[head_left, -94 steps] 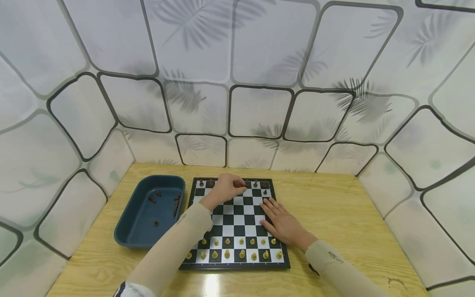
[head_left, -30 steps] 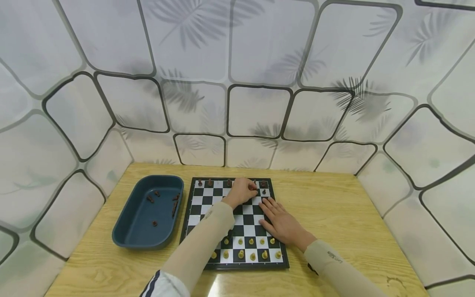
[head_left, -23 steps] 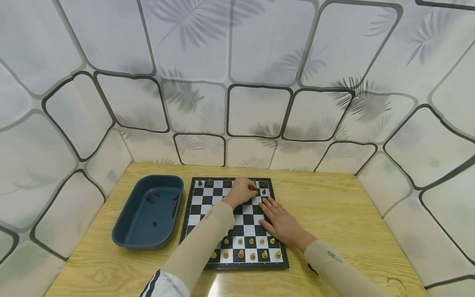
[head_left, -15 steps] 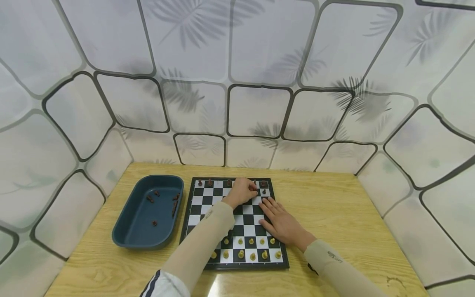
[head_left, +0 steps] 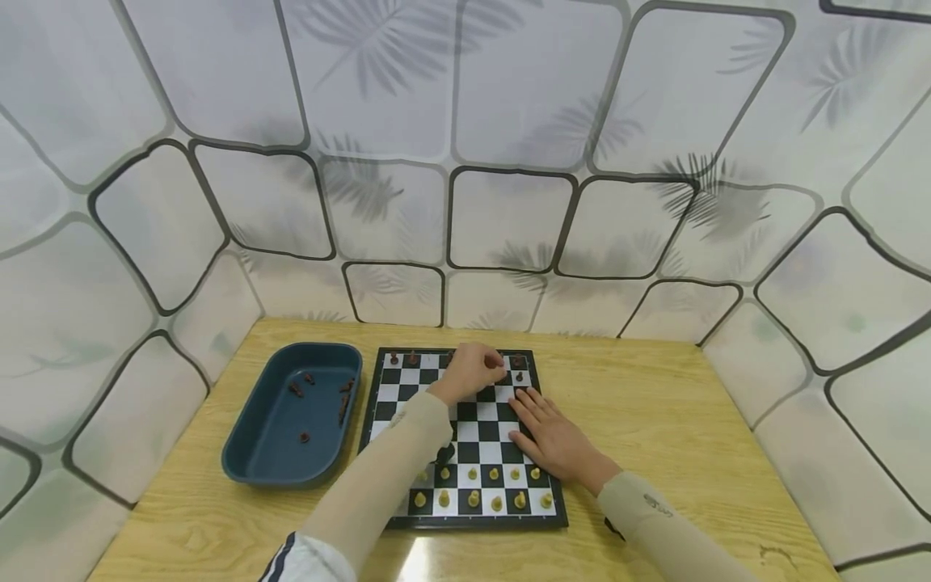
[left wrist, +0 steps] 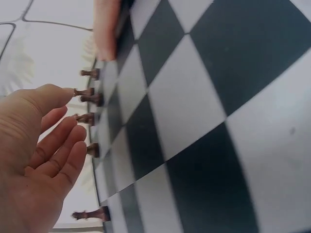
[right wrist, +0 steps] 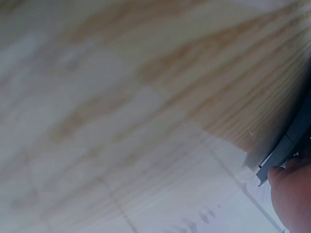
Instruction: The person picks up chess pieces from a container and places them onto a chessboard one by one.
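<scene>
Two hands are at the board (head_left: pixel 478 430): the left hand (head_left: pixel 469 372), its grip seemingly loose and empty, is beside a dark piece (left wrist: pixel 83 91) near the far edge; the right hand (head_left: pixel 556 440) lies flat over the right edge. Brushing too close might tip neighbour pieces (left wrist: pixel 93 149).

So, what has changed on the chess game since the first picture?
The left hand has moved to the right along the far side of the board. Its thumb tip is now right at a dark piece; I can't tell whether that is gripped. The right hand stays on the board's right edge, and the blue tray with its loose dark pieces looks unchanged.
</scene>
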`<move>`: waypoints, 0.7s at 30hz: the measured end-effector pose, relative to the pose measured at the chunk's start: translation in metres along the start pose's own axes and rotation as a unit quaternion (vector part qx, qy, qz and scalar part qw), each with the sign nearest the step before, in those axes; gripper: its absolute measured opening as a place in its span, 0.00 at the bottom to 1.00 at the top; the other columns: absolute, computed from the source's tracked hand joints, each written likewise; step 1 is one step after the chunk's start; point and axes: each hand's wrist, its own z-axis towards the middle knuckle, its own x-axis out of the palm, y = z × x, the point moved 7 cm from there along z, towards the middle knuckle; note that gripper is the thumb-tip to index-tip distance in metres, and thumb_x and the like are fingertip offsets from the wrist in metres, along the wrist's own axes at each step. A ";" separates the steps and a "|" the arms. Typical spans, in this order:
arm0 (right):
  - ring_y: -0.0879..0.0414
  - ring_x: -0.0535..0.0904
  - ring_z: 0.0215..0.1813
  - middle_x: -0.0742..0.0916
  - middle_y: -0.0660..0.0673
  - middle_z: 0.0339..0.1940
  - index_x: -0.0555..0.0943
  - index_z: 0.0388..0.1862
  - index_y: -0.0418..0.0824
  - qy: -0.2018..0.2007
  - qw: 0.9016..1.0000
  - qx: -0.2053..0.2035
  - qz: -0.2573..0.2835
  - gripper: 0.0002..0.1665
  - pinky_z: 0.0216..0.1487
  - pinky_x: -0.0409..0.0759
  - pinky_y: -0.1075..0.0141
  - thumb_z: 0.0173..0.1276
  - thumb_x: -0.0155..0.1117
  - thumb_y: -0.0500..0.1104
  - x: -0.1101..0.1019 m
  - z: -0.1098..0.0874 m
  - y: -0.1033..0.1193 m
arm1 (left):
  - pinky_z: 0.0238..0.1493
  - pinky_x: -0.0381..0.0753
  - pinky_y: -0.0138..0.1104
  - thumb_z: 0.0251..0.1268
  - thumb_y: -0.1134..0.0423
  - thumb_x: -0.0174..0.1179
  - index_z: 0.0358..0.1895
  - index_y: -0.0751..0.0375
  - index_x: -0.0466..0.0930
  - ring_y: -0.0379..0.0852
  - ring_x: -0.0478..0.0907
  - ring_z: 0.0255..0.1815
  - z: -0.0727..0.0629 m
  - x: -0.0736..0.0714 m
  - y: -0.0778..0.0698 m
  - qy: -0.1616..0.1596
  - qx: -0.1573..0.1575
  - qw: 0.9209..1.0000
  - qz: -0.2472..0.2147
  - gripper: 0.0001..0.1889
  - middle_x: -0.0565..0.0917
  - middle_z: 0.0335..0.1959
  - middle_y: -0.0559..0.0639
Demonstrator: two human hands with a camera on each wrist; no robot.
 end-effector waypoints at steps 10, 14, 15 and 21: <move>0.42 0.53 0.88 0.64 0.39 0.86 0.61 0.85 0.40 -0.001 1.000 0.003 -0.005 0.42 0.85 0.57 0.45 0.85 0.44 0.63 -0.001 -0.001 0.002 | 0.45 0.86 0.38 0.72 0.60 0.68 0.46 0.58 0.91 0.46 0.86 0.43 -0.008 -0.042 0.008 -0.028 -0.006 0.999 -0.016 0.08 0.91 0.43 0.51; 0.41 0.53 0.88 0.64 0.39 0.86 0.61 0.85 0.40 -0.001 1.000 0.002 -0.005 0.42 0.85 0.57 0.45 0.85 0.44 0.63 -0.001 -0.002 0.003 | 0.38 0.85 0.36 0.71 0.59 0.68 0.44 0.57 0.91 0.44 0.84 0.38 -0.017 -0.065 0.016 -0.037 -0.018 0.999 -0.029 0.07 0.90 0.41 0.50; 0.42 0.53 0.88 0.64 0.39 0.86 0.60 0.85 0.40 -0.002 1.000 0.003 -0.006 0.42 0.85 0.57 0.45 0.85 0.44 0.63 -0.001 -0.002 0.003 | 0.37 0.85 0.36 0.71 0.59 0.68 0.44 0.57 0.91 0.45 0.84 0.37 -0.019 -0.071 0.018 -0.039 -0.020 0.999 -0.032 0.07 0.90 0.41 0.51; 0.41 0.53 0.88 0.64 0.39 0.86 0.60 0.85 0.40 -0.004 1.000 0.005 -0.007 0.42 0.86 0.57 0.46 0.85 0.44 0.63 0.000 -0.003 0.004 | 0.38 0.83 0.38 0.71 0.59 0.68 0.45 0.58 0.92 0.47 0.83 0.38 -0.033 -0.106 0.035 -0.066 -0.023 0.997 -0.028 0.08 0.91 0.42 0.53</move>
